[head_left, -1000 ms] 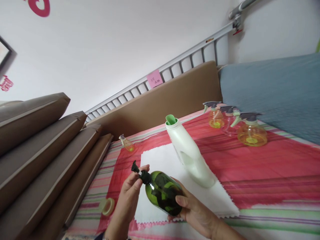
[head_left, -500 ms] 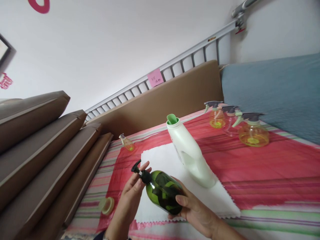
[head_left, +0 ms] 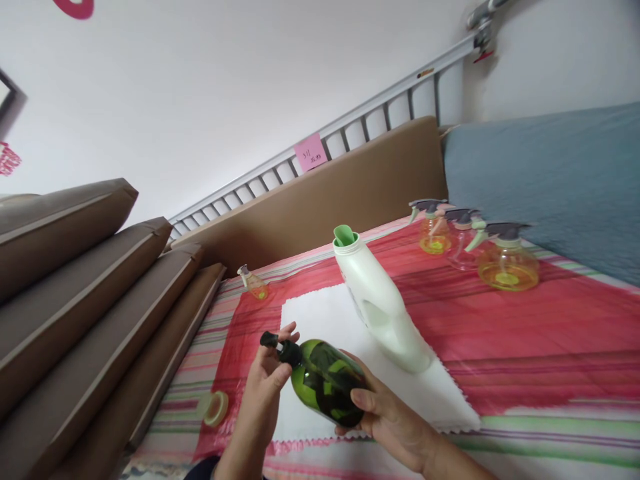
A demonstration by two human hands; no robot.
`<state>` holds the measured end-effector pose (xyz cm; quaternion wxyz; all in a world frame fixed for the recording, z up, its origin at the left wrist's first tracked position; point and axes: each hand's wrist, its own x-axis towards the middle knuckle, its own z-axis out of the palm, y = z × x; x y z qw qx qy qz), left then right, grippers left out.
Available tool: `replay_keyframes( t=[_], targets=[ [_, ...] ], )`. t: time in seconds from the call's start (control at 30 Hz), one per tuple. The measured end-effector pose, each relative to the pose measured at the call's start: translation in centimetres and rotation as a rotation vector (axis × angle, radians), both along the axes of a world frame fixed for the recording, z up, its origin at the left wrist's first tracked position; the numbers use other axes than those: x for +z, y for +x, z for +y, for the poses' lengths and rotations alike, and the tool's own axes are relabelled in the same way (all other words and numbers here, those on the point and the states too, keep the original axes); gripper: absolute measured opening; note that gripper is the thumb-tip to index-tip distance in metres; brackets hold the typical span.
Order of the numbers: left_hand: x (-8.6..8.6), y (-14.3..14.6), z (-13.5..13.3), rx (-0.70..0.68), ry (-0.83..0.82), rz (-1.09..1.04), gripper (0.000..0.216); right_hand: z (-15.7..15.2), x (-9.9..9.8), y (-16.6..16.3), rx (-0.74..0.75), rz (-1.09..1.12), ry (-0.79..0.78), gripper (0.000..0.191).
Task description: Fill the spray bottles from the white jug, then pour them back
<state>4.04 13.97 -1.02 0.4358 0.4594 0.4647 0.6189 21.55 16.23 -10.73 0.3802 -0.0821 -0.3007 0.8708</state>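
Note:
A dark green, see-through pump bottle (head_left: 325, 383) lies tilted in the air over a white cloth. My right hand (head_left: 385, 413) is wrapped round its lower body, thumb on top. At the neck, the thumb and fingers of my left hand (head_left: 267, 380) close round the black pump head (head_left: 281, 347), some fingertips lifted behind it. Just beyond stands a large pale green jug (head_left: 385, 307) with an open mouth and a green spout insert (head_left: 344, 235). A pale green round cap (head_left: 216, 408) lies to the left of my left forearm.
The white cloth (head_left: 305, 320) lies on red sheeting (head_left: 510, 340) over a striped tablecloth. Several clear spray bottles, one with yellow liquid (head_left: 509, 270), stand at the right; a small one (head_left: 256, 285) stands at the back left. Brown cushions (head_left: 90, 293) lean at the left.
The black pump head has turned about the neck, so its nozzle now points another way. My left fingers have shifted round it. The bottle's body stays nearly in place in my right hand.

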Motion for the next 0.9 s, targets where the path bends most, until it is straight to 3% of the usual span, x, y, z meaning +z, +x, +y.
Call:
replay_keyframes(
  t=[0.13, 0.47, 0.6, 0.73, 0.9],
  targets=[
    [-0.7, -0.1, 0.4, 0.055, -0.008, 0.054, 0.038, 0.0, -0.1, 0.0, 0.01, 0.001, -0.002, 0.062],
    [-0.6, -1.3, -0.1, -0.133, -0.01, 0.113, 0.032, -0.3, -0.7, -0.5, 0.094, 0.088, 0.009, 0.057],
    [-0.6, -1.0, -0.1, -0.065, 0.025, 0.11, 0.046, -0.3, -0.7, -0.5, 0.083, 0.093, 0.028, 0.058],
    [-1.1, -0.9, 0.3, 0.055, 0.05, 0.09, 0.032, -0.2, -0.4, -0.3, 0.063, 0.035, 0.038, 0.059],
    [-0.7, -1.2, 0.2, -0.001, 0.022, 0.15, 0.027, -0.2, -0.8, -0.4, 0.07, 0.042, 0.025, 0.055]
  ],
)
